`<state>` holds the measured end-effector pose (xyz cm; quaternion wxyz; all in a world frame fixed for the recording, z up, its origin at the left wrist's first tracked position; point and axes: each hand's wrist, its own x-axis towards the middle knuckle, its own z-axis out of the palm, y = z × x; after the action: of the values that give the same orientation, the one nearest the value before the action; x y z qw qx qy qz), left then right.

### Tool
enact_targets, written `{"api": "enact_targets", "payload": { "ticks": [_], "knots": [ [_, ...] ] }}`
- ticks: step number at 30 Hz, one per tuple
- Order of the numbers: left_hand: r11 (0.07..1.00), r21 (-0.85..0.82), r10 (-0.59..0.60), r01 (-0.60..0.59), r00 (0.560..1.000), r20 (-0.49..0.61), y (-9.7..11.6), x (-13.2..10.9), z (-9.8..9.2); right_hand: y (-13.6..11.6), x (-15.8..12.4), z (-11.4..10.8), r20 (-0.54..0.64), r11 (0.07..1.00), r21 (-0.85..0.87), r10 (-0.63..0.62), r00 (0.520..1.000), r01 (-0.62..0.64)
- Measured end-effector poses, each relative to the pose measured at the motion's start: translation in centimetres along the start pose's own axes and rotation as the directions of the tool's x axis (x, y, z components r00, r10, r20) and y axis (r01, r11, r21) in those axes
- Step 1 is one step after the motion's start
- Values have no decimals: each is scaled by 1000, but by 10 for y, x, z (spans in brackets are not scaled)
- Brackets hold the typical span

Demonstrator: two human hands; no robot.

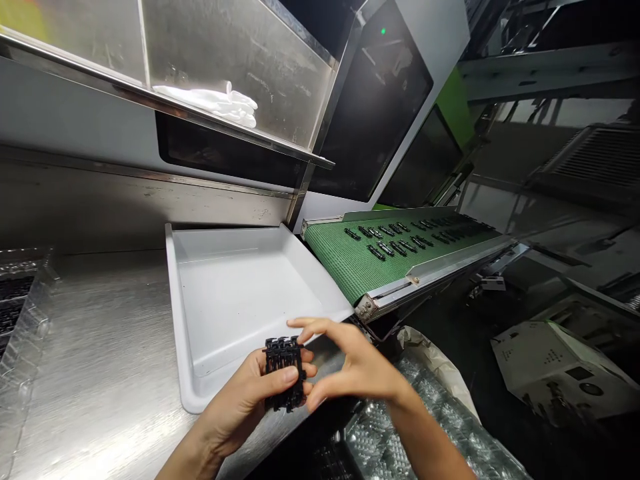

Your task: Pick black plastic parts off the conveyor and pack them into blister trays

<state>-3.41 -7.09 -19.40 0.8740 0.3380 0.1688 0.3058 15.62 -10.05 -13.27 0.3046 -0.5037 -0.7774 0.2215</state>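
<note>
At the far left edge, clear plastic blister trays [20, 313] lie on the brushed steel surface [100, 360], cut off by the frame so their contents are hard to make out. Above, a metal shelf [280, 143] carries a crumpled white cloth [210, 100]. A shallow white tray [240, 293] sits on the surface, its near corner hanging over the edge. Just in front of that corner, the left hand [245, 400] grips a bundle of black plastic parts [284, 372], thumb pressed across the front face and fingers curled behind. The bundle's long axis runs away from the person, slightly tilted. Its far end points towards the tray and its near end towards the wrist. It looks like several slim, matte black pieces packed side by side, their notched ends forming a ragged row at the top. How many there are cannot be told, and the thumb hides part of the middle. The right hand [350, 370] is loosely open beside it, forefinger stretched over the bundle's top, thumb tip at its lower right edge. Whether it presses there is unclear. Below the hands, a bag of clear moulded trays [400, 427] is partly covered by the right forearm. Further right, a green conveyor belt [360, 260] slopes towards the tray, carrying rows of small black pieces [395, 247]. Beyond it, a grey box [550, 360] lies in shadow.
</note>
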Motion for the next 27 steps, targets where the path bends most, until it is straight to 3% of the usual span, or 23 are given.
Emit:
{"api": "enact_targets", "payload": {
  "ticks": [1, 2, 3, 7, 10, 13, 16, 18, 19, 20, 22, 24, 27],
  "knots": [
    [1000, -6, -8, 8, 1000, -11, -1, 0, 0, 6, 12, -17, -22, 982, -158, 99, 995, -101],
    [1000, -13, -18, 18, 1000, -18, -1, 1, 0, 15, 24, -35, -162, 891, -352, 243, 956, -286],
    [999, -21, -30, 30, 999, -22, -2, 1, 0, 25, 38, -55, -311, 807, -412, 311, 898, -422],
    [999, -31, -36, 36, 999, -14, -1, 1, -3, 68, 76, -124, -581, 572, -440, 406, 705, -692],
    [999, -42, 0, -1, 1000, -30, 0, 1, -5, 85, 80, -144, -635, 482, -443, 427, 644, -756],
    [997, -73, 34, -37, 998, -44, 0, 0, -5, 82, 71, -137, -617, 513, -487, 370, 695, -706],
    [994, -83, 62, -66, 996, -57, 0, 1, -4, 55, 51, -110, -507, 627, -538, 292, 811, -563],
    [995, -72, 68, -73, 995, -74, -1, 2, -4, 26, 33, -89, -258, 779, -541, 205, 944, -317],
    [995, -63, 66, -71, 994, -82, -2, 2, -4, 10, 24, -78, -35, 871, -482, 94, 995, -99],
    [997, -47, 62, -66, 995, -78, -2, 3, -3, -5, 16, -67, 164, 920, -387, -4, 986, 69],
    [998, 8, 58, -58, 998, -36, -3, 3, -3, -28, 5, -47, 328, 947, -255, -104, 939, 195],
    [996, 57, 65, -66, 998, 11, -3, 4, -2, -38, -1, -27, 269, 957, -222, -122, 955, 185],
    [995, 60, 84, -84, 996, 0, -2, 5, -2, -32, -5, -3, 5, 966, -185, -182, 983, 180]
  ]
}}
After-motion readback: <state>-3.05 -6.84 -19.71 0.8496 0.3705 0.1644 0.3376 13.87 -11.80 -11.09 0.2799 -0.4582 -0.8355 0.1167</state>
